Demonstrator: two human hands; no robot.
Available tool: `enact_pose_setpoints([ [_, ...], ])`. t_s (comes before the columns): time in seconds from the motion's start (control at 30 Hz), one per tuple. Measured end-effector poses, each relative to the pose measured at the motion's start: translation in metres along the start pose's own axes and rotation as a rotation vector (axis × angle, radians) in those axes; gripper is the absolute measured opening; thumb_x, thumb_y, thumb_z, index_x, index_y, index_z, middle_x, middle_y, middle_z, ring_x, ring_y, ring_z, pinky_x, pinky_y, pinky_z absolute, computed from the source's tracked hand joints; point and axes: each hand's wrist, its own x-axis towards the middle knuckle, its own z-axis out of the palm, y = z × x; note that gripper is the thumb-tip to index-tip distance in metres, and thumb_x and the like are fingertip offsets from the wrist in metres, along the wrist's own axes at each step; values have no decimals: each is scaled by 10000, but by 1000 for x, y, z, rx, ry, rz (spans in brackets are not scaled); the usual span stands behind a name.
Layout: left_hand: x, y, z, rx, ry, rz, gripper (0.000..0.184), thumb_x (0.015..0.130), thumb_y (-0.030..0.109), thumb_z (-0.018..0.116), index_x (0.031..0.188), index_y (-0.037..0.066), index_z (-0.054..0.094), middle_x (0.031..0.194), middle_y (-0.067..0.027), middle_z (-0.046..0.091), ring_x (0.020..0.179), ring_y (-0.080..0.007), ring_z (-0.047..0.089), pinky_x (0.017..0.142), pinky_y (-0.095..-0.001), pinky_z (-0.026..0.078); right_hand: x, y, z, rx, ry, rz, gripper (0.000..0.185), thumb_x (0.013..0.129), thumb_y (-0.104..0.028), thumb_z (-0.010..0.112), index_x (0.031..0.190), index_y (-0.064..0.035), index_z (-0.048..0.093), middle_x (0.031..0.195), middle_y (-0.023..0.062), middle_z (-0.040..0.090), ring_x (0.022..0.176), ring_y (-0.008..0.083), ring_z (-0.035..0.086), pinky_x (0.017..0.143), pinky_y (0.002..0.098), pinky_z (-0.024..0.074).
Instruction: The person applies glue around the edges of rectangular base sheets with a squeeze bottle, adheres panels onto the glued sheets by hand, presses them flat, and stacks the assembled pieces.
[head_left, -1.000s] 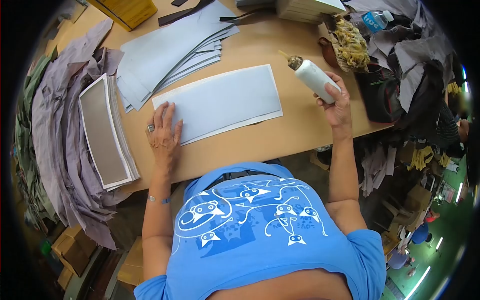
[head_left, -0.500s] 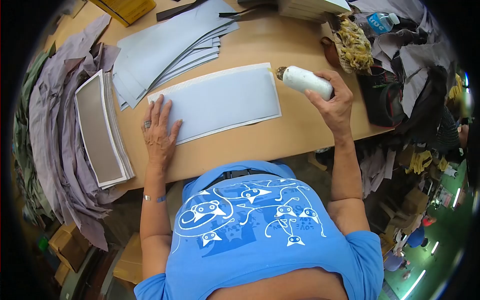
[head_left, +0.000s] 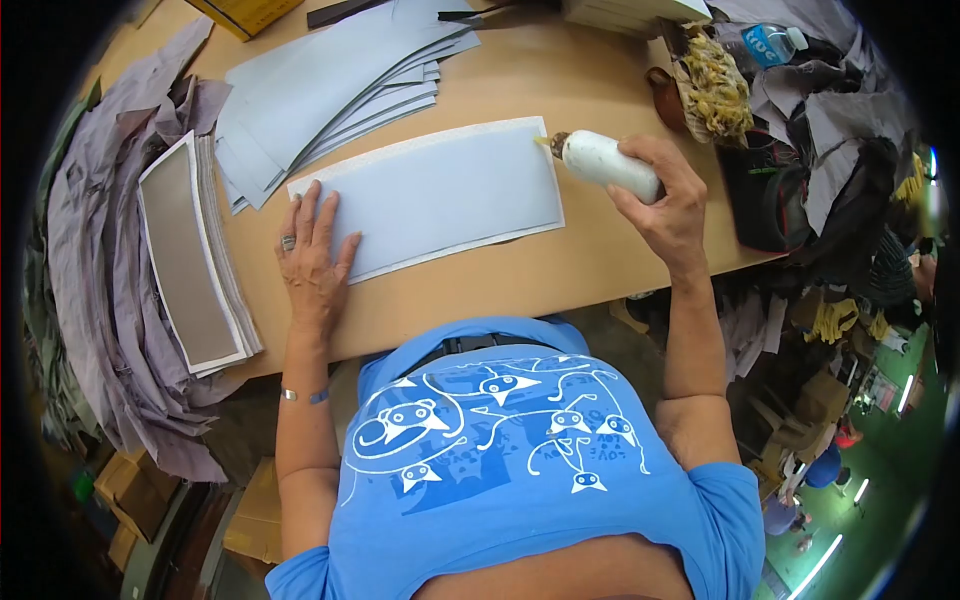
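Observation:
A pale blue-grey panel with a white border (head_left: 440,205) lies flat on the table in front of me. My left hand (head_left: 314,255) rests at its left end, fingers spread, a ring on one finger. In my right hand (head_left: 668,190) is a white squeeze bottle (head_left: 605,166), gripped round its body and tilted to the left. The bottle's crusted brown neck and thin yellowish tip point at the panel's upper right corner. Whether the tip touches the panel I cannot tell.
Loose grey-blue sheets (head_left: 330,95) lie behind the panel. A stack of bordered brown panels (head_left: 190,260) sits left, beside draped mauve cloth strips (head_left: 95,250). A glue-crusted block (head_left: 715,85), a black pouch (head_left: 762,195) and a water bottle (head_left: 768,45) are at the right.
My right hand and the bottle have shifted only slightly, the tip staying near the panel's upper right corner. My left hand stays on the panel. The whole view has tilted a little.

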Motion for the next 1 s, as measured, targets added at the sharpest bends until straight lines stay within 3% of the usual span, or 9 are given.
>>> enact_pose_setpoints([
  [0.27,0,0,-1,25,3,19,501,829,266,587,1291,106,477,1400,-61,388,1269,-298,352,1051,-401,241,-5,0,-5,-21,-49,-71,341,593,4,667,927,-30,608,945,135,622,835,282,612,678,333,506],
  [0.57,-1,-1,1,35,21,25,495,836,315,584,1279,115,489,1393,-65,394,1280,-286,343,1042,-399,233,-21,-3,-8,-15,-45,-70,349,589,16,667,929,-33,608,930,130,628,830,284,614,715,345,497],
  [1.0,-1,-3,4,32,45,47,487,843,279,584,1288,111,482,1394,-62,398,1261,-308,366,1049,-405,243,-74,-29,-20,-6,-34,88,374,579,25,681,941,-38,611,976,129,626,881,275,609,747,342,493],
])
